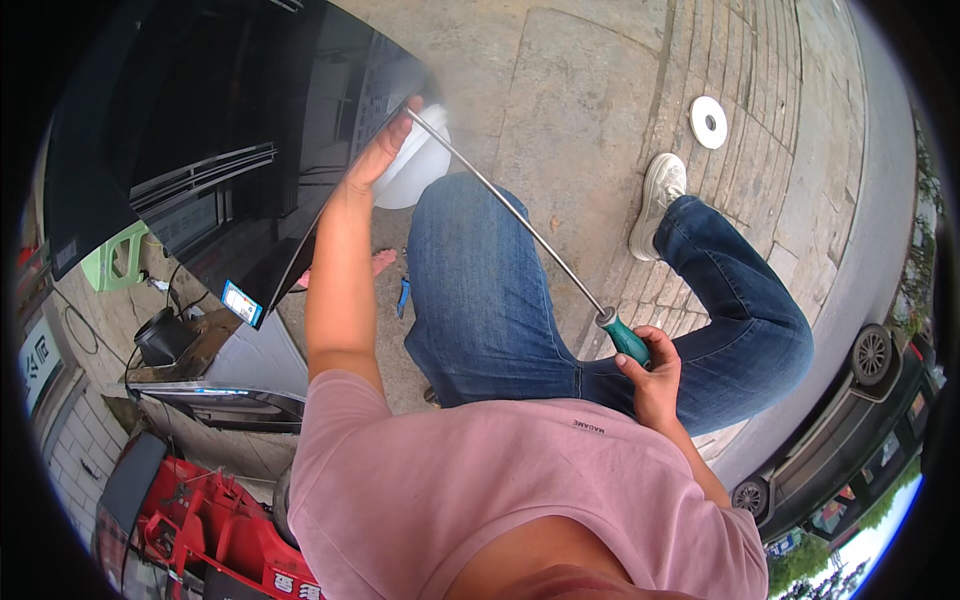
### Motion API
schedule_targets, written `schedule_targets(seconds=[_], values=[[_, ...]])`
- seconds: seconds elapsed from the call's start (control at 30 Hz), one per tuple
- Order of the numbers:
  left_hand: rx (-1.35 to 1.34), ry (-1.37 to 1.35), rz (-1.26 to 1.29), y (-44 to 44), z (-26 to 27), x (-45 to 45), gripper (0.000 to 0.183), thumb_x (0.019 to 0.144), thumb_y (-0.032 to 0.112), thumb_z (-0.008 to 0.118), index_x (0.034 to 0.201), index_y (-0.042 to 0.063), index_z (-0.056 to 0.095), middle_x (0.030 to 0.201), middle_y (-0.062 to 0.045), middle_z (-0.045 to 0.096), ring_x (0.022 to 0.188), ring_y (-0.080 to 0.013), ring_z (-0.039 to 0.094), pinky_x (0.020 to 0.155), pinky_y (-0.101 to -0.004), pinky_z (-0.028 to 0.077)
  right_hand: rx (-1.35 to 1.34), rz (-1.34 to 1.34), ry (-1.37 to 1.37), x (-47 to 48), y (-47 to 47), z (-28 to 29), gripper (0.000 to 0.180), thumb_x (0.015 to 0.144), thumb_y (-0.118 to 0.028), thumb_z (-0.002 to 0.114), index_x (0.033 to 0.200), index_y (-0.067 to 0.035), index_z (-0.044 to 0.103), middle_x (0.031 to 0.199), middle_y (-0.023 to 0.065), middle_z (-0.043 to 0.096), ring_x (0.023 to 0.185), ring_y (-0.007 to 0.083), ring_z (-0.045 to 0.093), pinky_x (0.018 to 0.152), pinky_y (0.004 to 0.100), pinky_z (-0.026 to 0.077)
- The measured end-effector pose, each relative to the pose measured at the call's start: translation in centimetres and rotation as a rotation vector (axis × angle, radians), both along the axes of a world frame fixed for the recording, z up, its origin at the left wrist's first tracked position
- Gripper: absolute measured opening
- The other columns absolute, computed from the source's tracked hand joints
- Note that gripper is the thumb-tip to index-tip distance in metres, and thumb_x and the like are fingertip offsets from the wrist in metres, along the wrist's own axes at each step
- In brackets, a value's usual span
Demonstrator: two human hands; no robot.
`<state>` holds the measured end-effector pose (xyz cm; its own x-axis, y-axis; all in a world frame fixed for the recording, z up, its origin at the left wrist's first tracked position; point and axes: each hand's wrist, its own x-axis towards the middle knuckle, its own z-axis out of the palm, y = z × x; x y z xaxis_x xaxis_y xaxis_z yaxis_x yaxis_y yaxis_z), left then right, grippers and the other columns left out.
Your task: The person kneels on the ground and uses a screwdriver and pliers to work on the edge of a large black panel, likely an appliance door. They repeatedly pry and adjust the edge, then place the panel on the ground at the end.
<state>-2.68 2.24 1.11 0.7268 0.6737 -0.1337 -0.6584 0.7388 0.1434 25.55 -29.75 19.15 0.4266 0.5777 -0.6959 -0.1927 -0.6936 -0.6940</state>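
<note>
A large glossy black flat panel (217, 127), perhaps a screen, stands tilted at the upper left, with a blue and white sticker (242, 302) at its near corner. My left hand (388, 146) holds the panel's right edge, some fingers hidden. In my right hand (655, 373) is the green handle of a long-shaft screwdriver (517, 214). The shaft slants up and left across my thigh, its tip close to my left fingers. Contact between tip and panel cannot be told. Behind my left hand is a white rounded object (420, 169), partly hidden.
Blue-handled pliers (403, 297) and a pink cloth (384, 260) lie on the pavement left of my knee. A white ring-shaped disc (709, 122) lies beyond my shoe. At left are a green plastic stool (116, 259), a black container (163, 337) and a red machine (225, 525). A dark car (840, 435) stands right.
</note>
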Motion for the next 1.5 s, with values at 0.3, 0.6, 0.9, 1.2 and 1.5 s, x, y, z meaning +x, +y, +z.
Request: schedule_targets(seconds=[0.3, 0.6, 0.9, 1.2, 1.5], values=[[0.51, 1.157, -0.03, -1.0, 5.3, 2.8, 0.046, 0.089, 0.025, 0.04, 0.123, -0.005, 0.035, 0.123, -0.024, 0.04, 0.113, -0.0393, 0.041, 0.091, -0.0471, 0.042, -0.02, -0.026, 0.024, -0.1, -0.1, -0.1, 0.035, 0.065, 0.009, 0.065, 0.096, -0.003, 0.052, 0.09, 0.0009, 0.052, 0.083, 0.0088, 0.049, 0.074, 0.0204, 0.04], [0.273, 0.865, 0.017, -0.5, 3.5, 2.2, 0.049, 0.089, 0.025, 0.039, 0.124, -0.009, 0.032, 0.124, -0.027, 0.039, 0.111, -0.0394, 0.044, 0.088, -0.0439, 0.046, -0.02, -0.026, 0.015, -0.1, -0.1, 0.0, 0.035, 0.066, 0.008, 0.065, 0.096, -0.003, 0.053, 0.09, 0.0009, 0.053, 0.082, 0.0085, 0.049, 0.073, 0.0201, 0.04], [0.1, 0.019, -0.011, 0.1, 0.7, 0.4, 0.046, 0.086, 0.021, 0.046, 0.119, -0.011, 0.038, 0.117, -0.027, 0.046, 0.103, -0.0354, 0.052, 0.083, -0.038, 0.05, -0.018, -0.042, 0.027, -0.2, -0.1, 0.0, 0.035, 0.066, 0.009, 0.065, 0.096, -0.003, 0.053, 0.09, 0.001, 0.053, 0.082, 0.0086, 0.049, 0.073, 0.02, 0.041], [0.145, 0.164, 0.041, 0.0, 1.4, 0.8, 0.041, 0.084, 0.017, 0.052, 0.112, -0.011, 0.044, 0.107, -0.025, 0.053, 0.097, -0.0322, 0.056, 0.08, -0.0352, 0.052, 0.054, 0.01, 0.013, -0.2, -0.4, -0.4, 0.035, 0.066, 0.004, 0.066, 0.098, -0.003, 0.051, 0.088, 0.0023, 0.053, 0.081, 0.0107, 0.05, 0.072, 0.0216, 0.04], [0.251, 0.221, 0.055, 0.3, 0.5, 0.5, 0.038, 0.083, 0.016, 0.053, 0.111, -0.008, 0.047, 0.107, -0.022, 0.054, 0.097, -0.0303, 0.056, 0.08, -0.0348, 0.052, -0.327, -0.29, 0.875, 0.7, -1.1, -0.4, 0.043, 0.086, -0.037, 0.046, 0.1, 0.003, 0.051, 0.071, 0.0136, 0.054, 0.05, 0.0168, 0.046, 0.047, 0.0252, 0.038]])
